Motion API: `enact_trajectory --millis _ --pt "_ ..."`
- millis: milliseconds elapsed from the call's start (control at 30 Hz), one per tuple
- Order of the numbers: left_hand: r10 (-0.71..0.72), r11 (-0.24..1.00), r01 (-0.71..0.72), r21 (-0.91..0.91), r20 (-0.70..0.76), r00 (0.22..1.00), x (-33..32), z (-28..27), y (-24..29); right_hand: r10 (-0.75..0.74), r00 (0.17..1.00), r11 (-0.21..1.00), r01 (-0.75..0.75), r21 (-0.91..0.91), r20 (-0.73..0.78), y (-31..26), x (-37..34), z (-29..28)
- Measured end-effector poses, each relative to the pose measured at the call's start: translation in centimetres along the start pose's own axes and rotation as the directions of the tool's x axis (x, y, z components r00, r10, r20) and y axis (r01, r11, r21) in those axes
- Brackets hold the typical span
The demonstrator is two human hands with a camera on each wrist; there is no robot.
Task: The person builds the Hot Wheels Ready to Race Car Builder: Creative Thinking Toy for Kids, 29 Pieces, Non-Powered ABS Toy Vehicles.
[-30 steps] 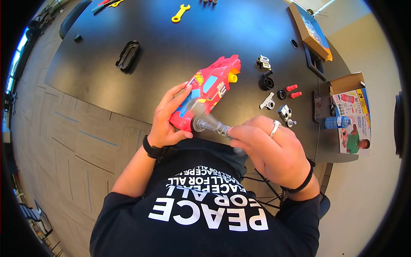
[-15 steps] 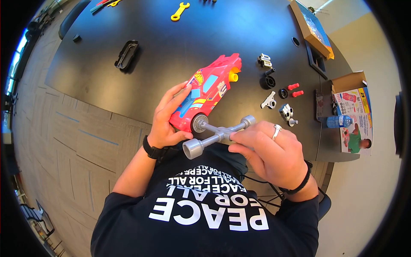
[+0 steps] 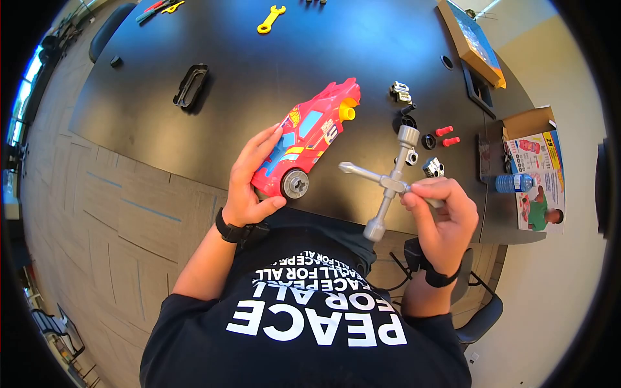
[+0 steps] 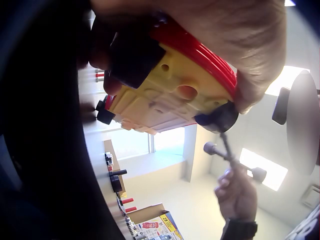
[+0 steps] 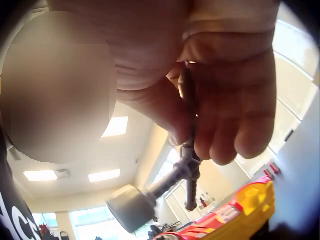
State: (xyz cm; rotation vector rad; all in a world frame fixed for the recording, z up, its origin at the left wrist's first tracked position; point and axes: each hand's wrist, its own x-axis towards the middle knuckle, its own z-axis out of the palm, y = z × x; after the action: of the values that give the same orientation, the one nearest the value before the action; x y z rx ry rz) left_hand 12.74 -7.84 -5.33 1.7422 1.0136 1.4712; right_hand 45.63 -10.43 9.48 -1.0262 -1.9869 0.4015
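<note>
A red toy car (image 3: 312,132) with blue windows is gripped at its near end by the left hand (image 3: 249,178), thumb below and fingers over the side. Its near wheel (image 3: 295,184) shows a grey hub. In the left wrist view the car's yellow underside (image 4: 150,107) faces the camera. The right hand (image 3: 446,223) pinches one arm of a grey cross-shaped wrench (image 3: 392,183) between thumb and fingers. In the head view the wrench is to the right of the wheel, apart from it, its pointed arm towards the car.
On the dark table (image 3: 239,77) are a black tray-like part (image 3: 191,86), a yellow wrench (image 3: 271,20), red pegs (image 3: 451,141) and silver parts (image 3: 433,168). Cardboard boxes stand at the right, with a water bottle (image 3: 514,183) by the printed one (image 3: 537,174).
The right hand has drawn the grey wrench away from the wheel, to the right, and turned it. The left hand still holds the car, which has shifted slightly.
</note>
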Motion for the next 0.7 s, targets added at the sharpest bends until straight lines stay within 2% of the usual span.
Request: enact_trajectory --millis 33,67,133,200,267,300,333,433,467,533,567,633,667,700 --pt "0.005 1.0 -0.005 -0.021 -0.01 1.0 0.1 0.0 -0.1 0.265 0.963 0.945 -0.25 0.211 -0.044 1.1 -1.2 0.5" --pt "0.007 1.0 -0.007 -0.021 -0.007 1.0 0.0 0.0 -0.3 0.515 0.857 0.786 -0.457 0.417 -0.032 2.4 -2.2 1.2" --pt "-0.016 0.996 0.012 -0.086 -0.047 0.999 -0.1 -0.1 -1.0 0.617 0.785 0.643 -0.542 0.542 0.052 5.2 -4.4 2.7" --pt "-0.055 0.989 0.048 -0.137 -0.044 0.998 -0.3 -0.1 -0.7 0.691 0.714 0.588 -0.646 0.487 0.114 6.7 -5.7 4.2" --pt "-0.147 0.971 0.128 -0.202 -0.085 0.985 -0.4 -0.1 -0.8 0.668 0.741 0.666 -0.636 0.391 0.067 7.6 -6.6 5.6" --pt "-0.14 0.967 0.118 -0.226 -0.084 0.987 -0.3 -0.1 -0.6 0.665 0.746 0.707 -0.642 0.294 0.029 8.2 -6.8 5.9" --pt "-0.132 0.966 0.114 -0.234 -0.064 0.989 -0.1 -0.1 -0.7 0.673 0.74 0.705 -0.644 0.296 0.007 8.0 -6.5 6.0" --pt "-0.006 0.997 0.001 -0.078 -0.062 0.998 -0.1 -0.1 -0.6 0.547 0.834 0.837 -0.546 0.039 -0.073 8.2 -5.6 6.4" --pt "0.003 0.997 -0.007 -0.075 -0.057 0.998 -0.2 -0.1 -0.6 0.545 0.835 0.839 -0.543 0.044 -0.082 8.3 -5.5 6.3" --pt "0.084 0.996 -0.084 -0.002 -0.035 0.996 -0.3 0.0 -0.6 0.497 0.861 0.848 -0.508 -0.152 -0.107 8.4 -5.0 6.1" --pt "0.079 0.997 -0.078 0.012 -0.046 0.996 -0.3 -0.1 0.0 0.495 0.861 0.849 -0.508 -0.148 -0.118 8.9 -5.0 6.1" --pt "0.1 0.992 -0.1 0.074 -0.001 0.995 -0.3 -1.1 0.2 0.402 0.911 0.894 -0.413 -0.177 -0.095 10.0 -5.3 6.0" --pt "0.112 0.985 -0.116 0.131 0.036 0.993 0.0 -1.5 0.3 0.406 0.907 0.889 -0.421 -0.181 -0.114 10.0 -5.1 5.7" --pt "0.124 0.977 -0.134 0.164 0.067 0.99 0.3 -2.0 0.8 0.43 0.901 0.885 -0.434 -0.166 -0.06 9.8 -4.8 5.2"
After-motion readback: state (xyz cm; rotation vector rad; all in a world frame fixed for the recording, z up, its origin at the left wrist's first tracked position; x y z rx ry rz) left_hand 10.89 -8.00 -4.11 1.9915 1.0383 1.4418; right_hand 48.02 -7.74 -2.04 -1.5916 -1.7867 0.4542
